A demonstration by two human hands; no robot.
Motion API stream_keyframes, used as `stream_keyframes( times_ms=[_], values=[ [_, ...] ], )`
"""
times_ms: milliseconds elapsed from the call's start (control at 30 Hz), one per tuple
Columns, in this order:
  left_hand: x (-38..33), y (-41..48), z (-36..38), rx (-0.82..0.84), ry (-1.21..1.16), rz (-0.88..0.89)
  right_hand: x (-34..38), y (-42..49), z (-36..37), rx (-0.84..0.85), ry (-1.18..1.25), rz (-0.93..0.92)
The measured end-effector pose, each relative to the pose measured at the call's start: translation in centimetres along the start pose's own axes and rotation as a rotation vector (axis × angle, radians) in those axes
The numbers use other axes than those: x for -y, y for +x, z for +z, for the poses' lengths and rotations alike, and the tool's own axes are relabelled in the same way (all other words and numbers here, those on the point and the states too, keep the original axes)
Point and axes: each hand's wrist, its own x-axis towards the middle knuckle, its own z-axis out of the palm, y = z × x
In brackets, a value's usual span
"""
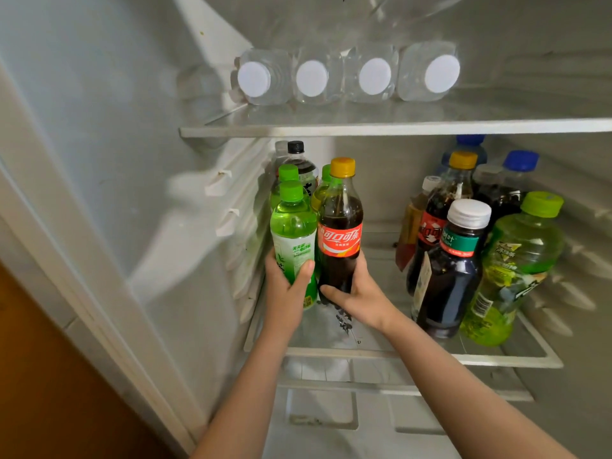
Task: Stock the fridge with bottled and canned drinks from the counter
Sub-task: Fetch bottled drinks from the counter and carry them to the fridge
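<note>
Both my arms reach into the open fridge. My left hand [286, 286] grips a green tea bottle [293, 233] with a green cap, upright at the left of the middle glass shelf [496, 357]. Beside it, my right hand [356, 293] holds the lower body of a cola bottle [341, 226] with a red label and yellow cap. The two bottles touch each other. Behind them stand two more green-capped bottles and a black-capped dark bottle [298, 160].
On the shelf's right side stand several bottles: a dark white-capped one [453, 270], a large green one [516, 266], a second cola and blue-capped ones. Several clear water bottles [374, 76] lie on the top shelf. The fridge wall is at left; a lower shelf shows below.
</note>
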Motion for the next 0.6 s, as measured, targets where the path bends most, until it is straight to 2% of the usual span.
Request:
stream_keyframes(
  times_ms=[233, 367, 467, 533, 600],
  values=[
    [0.3, 0.5, 0.3, -0.026, 0.015, -0.015, -0.2, 0.5, 0.1, 0.000, -0.001, 0.032],
    [-0.5, -0.6, 0.6, -0.072, 0.114, -0.038, 1.2, -0.6, 0.1, -0.095, -0.060, 0.019],
    [-0.8, -2.9, 0.4, -0.083, 0.210, 0.050, 2.5, -3.1, 0.4, -0.149, -0.034, 0.022],
    [-0.8, -4.9, 0.1, -0.064, 0.212, 0.115, 3.0, -5.7, 0.4, -0.195, -0.045, 0.076],
    [-0.8, -6.9, -0.4, -0.050, 0.176, 0.204, 3.3, -8.8, 0.1, -0.254, -0.092, 0.051]
  ],
)
